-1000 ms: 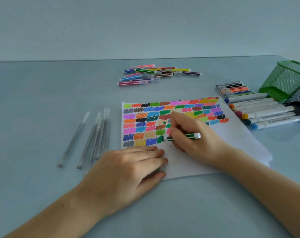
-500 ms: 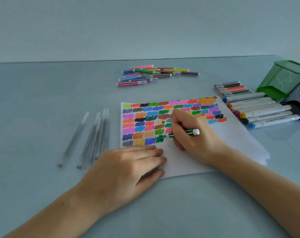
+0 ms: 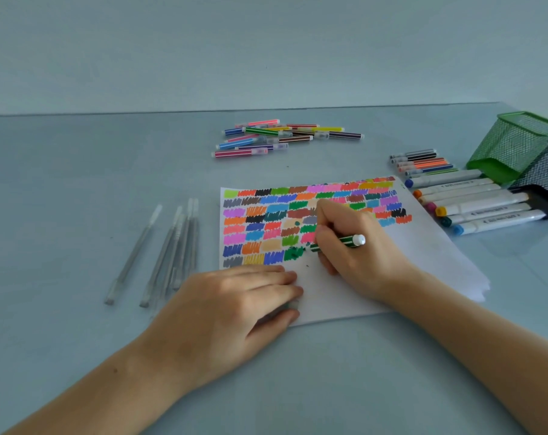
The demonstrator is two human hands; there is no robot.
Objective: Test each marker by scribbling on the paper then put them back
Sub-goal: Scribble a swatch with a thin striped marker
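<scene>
Right hand (image 3: 357, 246) grips a green marker (image 3: 344, 241), tip on the paper (image 3: 392, 268) at a green scribble (image 3: 293, 253). Left hand (image 3: 235, 309) rests flat on the paper's near-left corner, fingers straight. Loose markers (image 3: 285, 138) lie on the bench (image 3: 78, 183) beyond the paper.

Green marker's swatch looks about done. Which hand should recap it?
Both, probably: the right hand grips the green marker, its tip by the green swatch. The left hand, on the paper, seems to hold a cap under its fingers, unclear.
</scene>
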